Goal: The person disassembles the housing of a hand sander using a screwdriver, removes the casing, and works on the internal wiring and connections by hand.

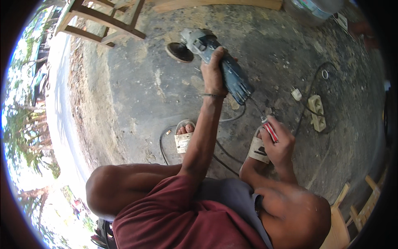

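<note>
My left hand is wrapped round the blue body of an angle grinder, raised in front of me. Its grey head points to the far left and carries a round disc. In my right hand, lower and to the right, is a screwdriver with a red and white handle. The thin dark shaft runs up toward the grinder's rear end; whether its tip touches there I cannot tell. A dark power cord loops over the floor beneath my left forearm, between my sandalled feet.
A cream socket strip lies on the stained concrete floor at the right, beside a white plug and a small ring. A wooden frame stands far left, a clear plastic container far right. Wooden pieces are near right.
</note>
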A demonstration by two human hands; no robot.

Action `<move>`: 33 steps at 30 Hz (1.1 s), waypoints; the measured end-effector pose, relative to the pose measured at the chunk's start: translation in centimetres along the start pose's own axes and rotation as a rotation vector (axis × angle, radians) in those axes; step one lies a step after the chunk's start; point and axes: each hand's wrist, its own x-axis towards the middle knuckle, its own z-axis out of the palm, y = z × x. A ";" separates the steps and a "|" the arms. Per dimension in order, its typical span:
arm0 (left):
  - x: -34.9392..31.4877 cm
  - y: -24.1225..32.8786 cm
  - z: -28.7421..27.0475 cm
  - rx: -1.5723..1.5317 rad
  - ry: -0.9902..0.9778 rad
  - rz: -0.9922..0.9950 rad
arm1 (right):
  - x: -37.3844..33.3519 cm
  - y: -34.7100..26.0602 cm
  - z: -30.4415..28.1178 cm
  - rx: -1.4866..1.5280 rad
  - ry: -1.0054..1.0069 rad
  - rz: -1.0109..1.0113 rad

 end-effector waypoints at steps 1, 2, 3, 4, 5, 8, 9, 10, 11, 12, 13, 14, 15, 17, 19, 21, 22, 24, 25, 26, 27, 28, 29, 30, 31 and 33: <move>0.1 -0.3 0.1 -0.004 -0.003 0.002 | -0.5 -0.4 0.1 0.380 -0.042 0.380; 0.2 -0.5 0.2 -0.008 -0.004 0.005 | -0.4 -0.1 -0.3 0.586 -0.131 0.548; 0.4 -1.0 0.6 -0.032 -0.014 0.005 | 0.3 0.2 -2.0 0.770 -0.213 0.715; 0.1 -0.8 -0.1 -0.008 0.008 0.035 | 0.6 0.6 -1.9 1.001 -0.332 0.875; -0.2 -0.6 -0.9 0.010 0.012 0.037 | 0.5 0.3 -1.3 1.125 -0.387 0.934; 0.0 -0.7 -0.5 0.023 0.011 -0.013 | 0.2 0.7 -0.9 1.084 -0.457 0.917; -0.3 -0.6 -0.2 0.000 0.020 -0.032 | -0.2 1.4 -0.6 0.924 -0.451 0.817; -0.4 -0.7 -0.2 0.020 0.016 -0.015 | -0.4 1.8 -0.3 0.766 -0.438 0.716; -0.3 -0.8 -0.3 0.042 0.010 0.000 | -0.4 1.9 0.0 0.555 -0.334 0.607; -0.1 -0.8 -0.5 0.073 0.010 0.022 | 0.0 1.5 0.2 0.453 -0.272 0.525; 0.1 -1.1 -1.0 0.111 0.011 0.055 | 0.2 0.8 0.2 0.353 -0.210 0.449; 0.0 -1.4 -1.4 0.149 0.018 0.065 | 0.3 0.4 0.3 0.255 -0.143 0.375; 0.0 -1.4 -0.5 0.163 -0.003 0.077 | 0.5 0.5 -0.2 0.218 -0.133 0.390; -0.4 -1.4 0.0 0.172 -0.032 0.015 | 0.1 2.1 -0.2 0.230 -0.211 0.456; -0.2 -2.7 -1.0 0.199 -0.018 0.024 | 0.1 2.1 0.6 0.326 -0.310 0.574; -0.4 -3.2 -1.0 0.242 -0.020 0.033 | 1.0 0.1 0.2 0.472 -0.386 0.726; -0.5 -3.3 -0.8 0.263 -0.028 0.027 | 1.1 0.3 0.1 0.525 -0.440 0.748; -0.9 -3.4 -0.3 0.306 -0.043 0.012 | 0.8 1.2 0.4 0.630 -0.552 0.791; -1.0 -3.5 -0.2 0.314 -0.031 0.005 | 0.6 1.4 0.6 0.714 -0.516 0.837; -1.1 -3.5 -0.1 0.323 -0.018 -0.003 | 0.2 1.7 0.9 0.770 -0.484 0.865; -1.2 -3.6 -0.2 0.333 -0.004 -0.012 | -0.1 2.1 1.4 0.828 -0.453 0.894; -1.3 -3.6 -0.2 0.334 -0.003 -0.011 | -0.3 2.3 1.7 0.885 -0.421 0.922; -1.4 -3.7 -0.3 0.336 -0.003 -0.011 | -0.2 2.2 1.8 0.880 -0.419 0.937; -1.5 -3.8 -0.5 0.340 -0.001 -0.012 | 0.1 2.0 1.8 0.876 -0.418 0.954; -1.5 -3.8 -0.7 0.353 -0.002 -0.005 | 0.2 1.9 1.9 0.873 -0.415 0.973; -1.2 -3.8 -0.7 0.374 -0.016 0.001 | -0.1 2.5 2.3 0.885 -0.396 0.970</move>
